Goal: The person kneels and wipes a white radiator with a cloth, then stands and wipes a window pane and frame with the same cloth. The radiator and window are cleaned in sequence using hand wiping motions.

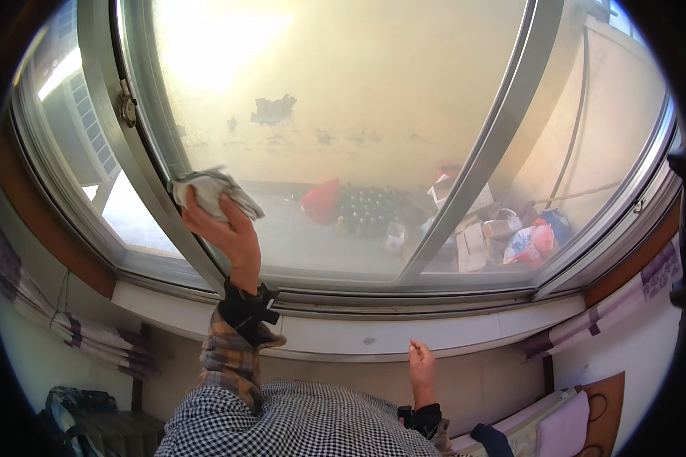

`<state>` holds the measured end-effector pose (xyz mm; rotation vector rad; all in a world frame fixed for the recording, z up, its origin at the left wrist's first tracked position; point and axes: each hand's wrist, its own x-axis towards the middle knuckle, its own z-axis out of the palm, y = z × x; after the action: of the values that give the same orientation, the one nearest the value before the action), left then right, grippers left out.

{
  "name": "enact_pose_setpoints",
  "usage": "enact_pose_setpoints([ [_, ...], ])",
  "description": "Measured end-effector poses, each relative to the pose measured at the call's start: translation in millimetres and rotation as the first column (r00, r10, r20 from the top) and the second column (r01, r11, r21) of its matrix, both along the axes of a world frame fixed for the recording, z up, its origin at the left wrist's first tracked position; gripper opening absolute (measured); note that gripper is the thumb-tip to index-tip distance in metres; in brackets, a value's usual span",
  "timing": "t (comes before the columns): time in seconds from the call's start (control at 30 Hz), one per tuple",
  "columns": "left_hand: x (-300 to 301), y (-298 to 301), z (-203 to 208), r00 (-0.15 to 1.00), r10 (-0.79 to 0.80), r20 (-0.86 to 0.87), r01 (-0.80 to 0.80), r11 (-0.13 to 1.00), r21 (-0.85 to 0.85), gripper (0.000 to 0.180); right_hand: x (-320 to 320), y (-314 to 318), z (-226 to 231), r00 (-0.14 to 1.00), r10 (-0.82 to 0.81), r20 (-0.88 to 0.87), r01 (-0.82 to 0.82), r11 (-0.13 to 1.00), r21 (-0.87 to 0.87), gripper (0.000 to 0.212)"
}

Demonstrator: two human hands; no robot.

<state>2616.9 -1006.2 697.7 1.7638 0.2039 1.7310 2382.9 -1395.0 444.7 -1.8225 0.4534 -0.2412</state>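
Cloth (219, 189): left of centre, bunched against the window pane (358, 91), close by the metal upright (101, 68).
Left hand (232, 234): clamped on the cloth from below, fingers spread, probably to back the wad more evenly.
Right hand (421, 364): right of lower centre, fingers curled together, nothing visible inside; perhaps kept clear of the glass.
Sill (472, 329): lower middle; contact with right hand unclear.

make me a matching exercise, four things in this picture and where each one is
Things:
1. cloth
2. right hand
3. window latch
4. pink-and-white bundle

Places:
A. on a grey upright of the window frame
B. beyond the window, towards the right
C. near the front of the white sill
D. in the left hand's grip

Pairs: 1-D, 2-C, 3-A, 4-B
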Motion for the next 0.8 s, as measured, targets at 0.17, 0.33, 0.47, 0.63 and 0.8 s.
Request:
enact_pose_setpoints([
  [0.17,-1,-110,-2,0.997,-0.043,-0.068,0.048,0.996,0.071,0.078,-8,-3,6,0.99,0.132,-0.058,-0.135,0.989,-0.06,0.03],
  [0.33,-18,-172,-25,0.931,-0.238,-0.276,0.364,0.556,0.748,0.061,-2,21,21,0.957,0.274,-0.093,-0.281,0.957,-0.075,0.029],
  [0.47,-9,-109,-3,0.966,-0.158,-0.206,0.253,0.749,0.613,0.059,-5,28,21,0.943,0.329,-0.057,-0.333,0.939,-0.092,0.029],
  [0.63,13,-28,21,0.991,0.066,0.118,-0.062,0.997,-0.037,0.06,-17,10,15,0.95,0.295,-0.101,-0.306,0.944,-0.123,0.029],
  [0.8,3,-124,-51,0.996,-0.033,-0.077,0.051,0.967,0.248,0.071,-1,19,21,0.939,0.327,-0.105,-0.341,0.925,-0.168,0.03],
])
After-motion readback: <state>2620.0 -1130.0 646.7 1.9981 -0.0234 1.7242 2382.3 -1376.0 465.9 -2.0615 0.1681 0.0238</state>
